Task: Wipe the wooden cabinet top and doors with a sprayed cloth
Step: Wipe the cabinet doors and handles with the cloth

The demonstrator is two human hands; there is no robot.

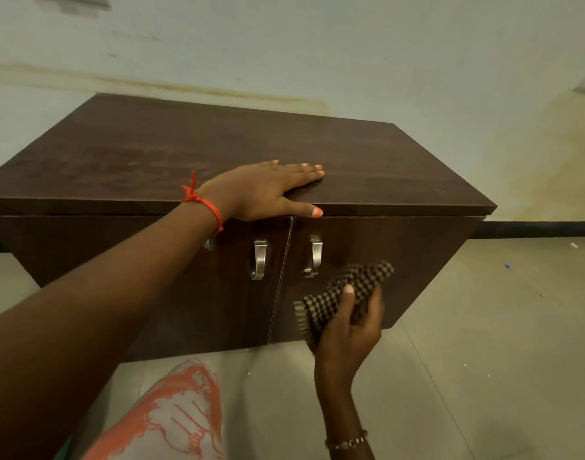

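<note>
Our left hand lies open and flat on the dark brown wooden cabinet top, bracing us. Our right hand clutches the brown checked cloth against the right door, likely to wipe it

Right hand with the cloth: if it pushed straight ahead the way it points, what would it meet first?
Most likely the right cabinet door. The right hand holds the checked cloth just in front of it, below the right handle. Whether the cloth already touches is unclear.
</note>
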